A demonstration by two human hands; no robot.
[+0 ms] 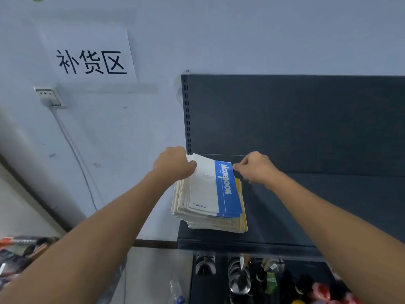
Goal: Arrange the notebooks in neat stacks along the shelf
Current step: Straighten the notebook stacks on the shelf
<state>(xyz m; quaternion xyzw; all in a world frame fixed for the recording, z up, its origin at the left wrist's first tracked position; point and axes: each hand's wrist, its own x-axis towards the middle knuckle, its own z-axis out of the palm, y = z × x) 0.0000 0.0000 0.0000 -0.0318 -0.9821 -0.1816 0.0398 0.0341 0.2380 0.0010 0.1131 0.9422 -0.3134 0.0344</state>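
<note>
One stack of notebooks (210,200) sits at the left end of the dark shelf (306,205), its left edges overhanging the shelf end beside the slotted upright (187,115). Stack is ragged: cream page edges fan out step-wise on the left and front, yellow covers show along the right side. Exact notebook count cannot be told, well over a dozen by the layered edges. Top notebook (217,187) is white with a blue band reading "Notebook", lying skewed to those below. Left hand (175,163) is at the far left corner, fingers curled closed on that corner; whether it pinches one book or several is hidden by the knuckles. Right hand (255,166) is at the far right corner of the blue band, fingers (237,166) pressed together and touching the cover edge. Two hands on opposite far corners suggests squaring the top book, or the pile, against the back panel. Rest of the shelf to the right is bare, so room remains for further stacks. One paper sign (89,53) and one wall socket (49,96) on the wall to the left.
</note>
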